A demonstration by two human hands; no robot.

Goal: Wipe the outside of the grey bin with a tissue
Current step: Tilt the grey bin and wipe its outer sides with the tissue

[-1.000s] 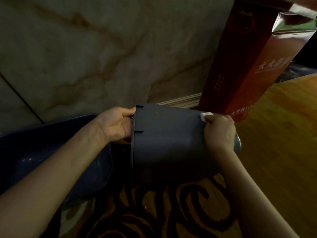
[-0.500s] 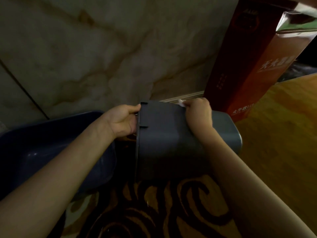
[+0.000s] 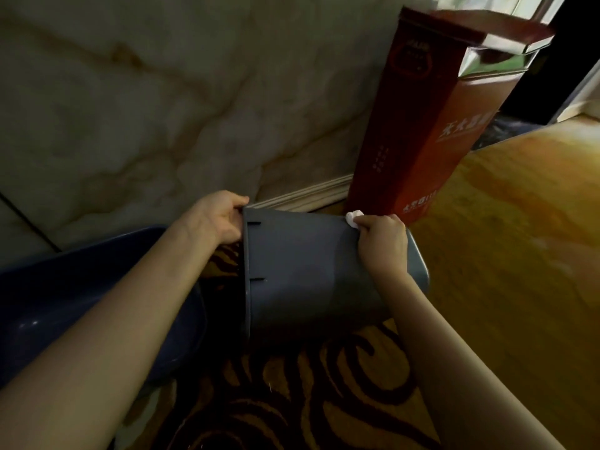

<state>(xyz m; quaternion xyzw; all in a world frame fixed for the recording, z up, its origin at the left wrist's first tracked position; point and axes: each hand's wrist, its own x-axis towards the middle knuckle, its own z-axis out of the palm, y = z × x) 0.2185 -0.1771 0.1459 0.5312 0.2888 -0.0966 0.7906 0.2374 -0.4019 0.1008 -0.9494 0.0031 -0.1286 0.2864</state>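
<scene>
The grey bin (image 3: 305,271) lies tipped on its side in front of me, its rim to the left and its base to the right. My left hand (image 3: 217,219) grips the rim at the top left corner. My right hand (image 3: 383,243) presses a small white tissue (image 3: 353,217) against the bin's upper side near the base end. Only a crumpled corner of the tissue shows past my fingers.
A dark blue plastic tub (image 3: 81,287) sits at the left, touching my left forearm. A tall red carton (image 3: 431,131) stands against the marble wall (image 3: 162,108) behind the bin. A patterned brown rug (image 3: 292,401) lies below, wooden floor (image 3: 519,254) to the right.
My right hand slid with the tissue from the middle of the bin's top edge back toward the base end. My left hand kept its hold on the rim.
</scene>
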